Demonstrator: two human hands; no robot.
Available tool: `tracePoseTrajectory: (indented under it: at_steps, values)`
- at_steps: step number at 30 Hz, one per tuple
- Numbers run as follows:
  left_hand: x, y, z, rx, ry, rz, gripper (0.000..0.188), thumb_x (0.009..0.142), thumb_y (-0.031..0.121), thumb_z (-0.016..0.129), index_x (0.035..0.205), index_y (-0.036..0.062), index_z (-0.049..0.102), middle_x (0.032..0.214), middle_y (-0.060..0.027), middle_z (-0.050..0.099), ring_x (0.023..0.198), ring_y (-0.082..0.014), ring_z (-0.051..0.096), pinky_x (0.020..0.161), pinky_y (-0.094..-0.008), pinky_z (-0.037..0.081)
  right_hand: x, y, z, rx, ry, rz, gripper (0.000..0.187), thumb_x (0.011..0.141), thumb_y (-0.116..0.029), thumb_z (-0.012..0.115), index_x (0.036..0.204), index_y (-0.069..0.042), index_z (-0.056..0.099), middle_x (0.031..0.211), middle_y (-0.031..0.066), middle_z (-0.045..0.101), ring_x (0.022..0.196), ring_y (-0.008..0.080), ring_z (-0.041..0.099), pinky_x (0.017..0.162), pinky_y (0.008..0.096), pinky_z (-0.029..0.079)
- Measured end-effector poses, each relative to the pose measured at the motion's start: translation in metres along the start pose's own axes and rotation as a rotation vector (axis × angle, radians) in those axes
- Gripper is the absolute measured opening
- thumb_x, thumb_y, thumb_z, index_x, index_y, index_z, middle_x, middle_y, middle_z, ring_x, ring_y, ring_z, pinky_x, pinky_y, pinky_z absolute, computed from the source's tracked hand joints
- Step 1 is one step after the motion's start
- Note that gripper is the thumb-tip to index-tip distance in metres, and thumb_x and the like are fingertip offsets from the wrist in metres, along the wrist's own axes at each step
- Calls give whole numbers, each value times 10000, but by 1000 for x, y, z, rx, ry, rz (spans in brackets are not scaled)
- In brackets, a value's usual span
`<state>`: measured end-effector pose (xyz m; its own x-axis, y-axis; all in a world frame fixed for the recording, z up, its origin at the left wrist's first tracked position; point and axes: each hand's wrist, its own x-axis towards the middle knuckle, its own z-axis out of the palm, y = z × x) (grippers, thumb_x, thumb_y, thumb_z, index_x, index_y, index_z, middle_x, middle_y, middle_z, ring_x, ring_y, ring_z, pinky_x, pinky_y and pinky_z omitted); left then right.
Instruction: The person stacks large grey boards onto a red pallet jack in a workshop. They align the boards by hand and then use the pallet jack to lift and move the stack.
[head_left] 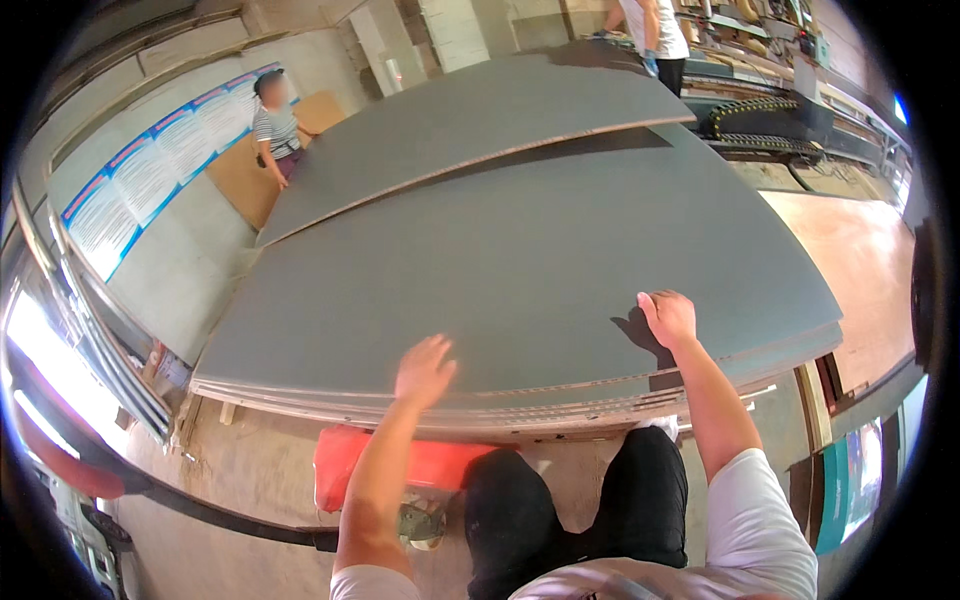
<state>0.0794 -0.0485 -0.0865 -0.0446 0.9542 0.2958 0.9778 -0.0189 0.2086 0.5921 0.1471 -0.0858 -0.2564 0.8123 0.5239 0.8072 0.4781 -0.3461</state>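
A stack of large dark grey panels [500,260] lies in front of me, its layered edges facing my legs. My left hand [427,370] is over the near left part of the top face, fingers slightly apart and a little blurred, holding nothing. Farther right, my right hand [668,318] hovers above the same face with its fingers curled in and nothing visible in it; its shadow falls beside it. Another grey panel [480,120] lies askew across the far half, its near edge raised over a dark gap toward the right.
One person [280,130] stands at the loose panel's left end; another, in blue gloves [651,64], is at its far right corner. Machinery [770,120] stands at the far right, beside a light brown board [850,270]. A red object [345,465] sits below the near edge.
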Motion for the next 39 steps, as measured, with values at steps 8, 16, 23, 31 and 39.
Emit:
tracePoseTrajectory:
  at_steps: [8,16,23,31,39]
  values:
    - [-9,-9,12,-20,189,-48,410,1033,333,718,1372,104,757,1535,-115,698,1462,-359,600,1249,-512,445,1,-7,-2,0,-17,-33,390,1089,-434,610,965,-129,819,1028,70,810,1057,330,750,946,487,594]
    - [-12,-10,15,-5,305,-29,310,1007,261,721,1233,65,799,1406,-120,771,1355,-341,676,1148,-498,515,-19,-20,-25,-94,-424,-22,782,1016,-654,662,1577,-111,609,1738,76,493,1638,286,401,1372,467,310]
    - [-7,-10,12,-3,317,-9,305,985,237,731,1222,58,795,1401,-135,770,1345,-355,680,1150,-498,510,-55,-48,-47,-189,-456,-287,1022,967,-785,655,1677,-75,466,1791,105,408,1691,288,301,1406,506,225]
    - [-2,-14,9,11,249,38,334,959,222,743,1239,41,757,1408,-165,741,1320,-387,670,1144,-538,496,-52,-52,-40,-239,-445,-328,1096,928,-831,665,1660,-39,467,1785,133,408,1689,320,306,1387,551,245]
    - [0,-17,11,-32,241,121,356,922,174,737,1240,13,745,1414,-206,724,1331,-444,662,1146,-576,497,-46,-50,-38,-304,-497,-398,1103,933,-808,663,1655,1,458,1783,181,395,1689,366,305,1363,624,257]
